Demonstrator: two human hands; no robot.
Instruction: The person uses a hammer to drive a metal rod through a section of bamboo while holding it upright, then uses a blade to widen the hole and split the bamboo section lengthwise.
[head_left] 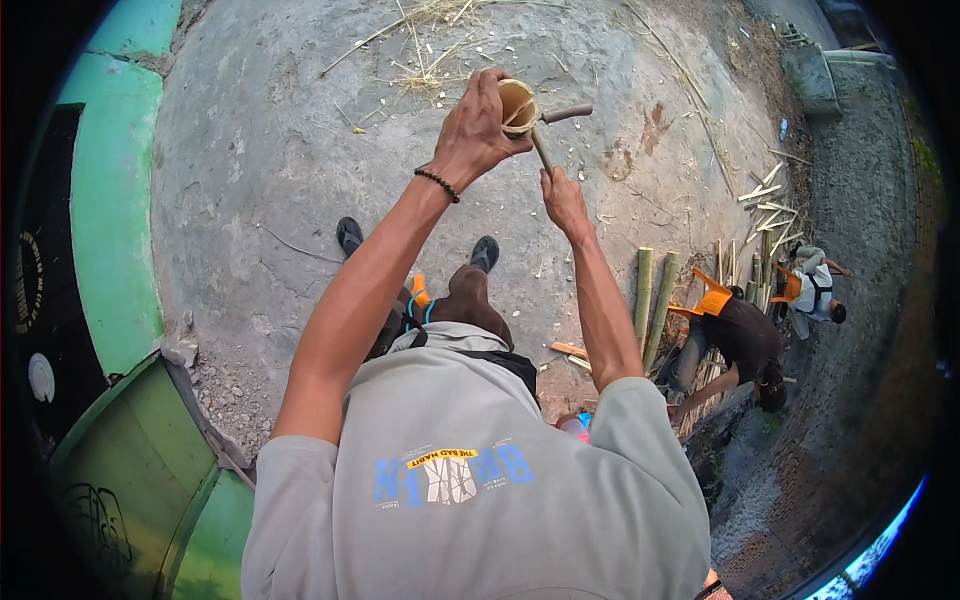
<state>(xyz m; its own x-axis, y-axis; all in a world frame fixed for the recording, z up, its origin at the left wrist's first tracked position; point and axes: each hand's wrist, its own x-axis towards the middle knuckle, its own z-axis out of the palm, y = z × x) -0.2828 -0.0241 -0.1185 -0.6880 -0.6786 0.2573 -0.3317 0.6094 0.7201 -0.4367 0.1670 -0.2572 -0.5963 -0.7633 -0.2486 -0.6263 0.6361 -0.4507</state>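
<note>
Tan bamboo (514, 97) shows its round, hollow mouth; our left hand (474, 124) cups it, fingers half-curled; our right hand (566, 202) clenches a stick (542, 152).

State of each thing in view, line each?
Tan hollow bamboo tube, near end open
Left hand, gripping the tube
Slender wooden stick, held, top near tube's rim
Right hand, gripping the stick
Brown curved rod, sticking out beside the tube
Two green bamboo poles, lying side by side
Pale strips, scattered on ground
Dark sandals, worn
</note>
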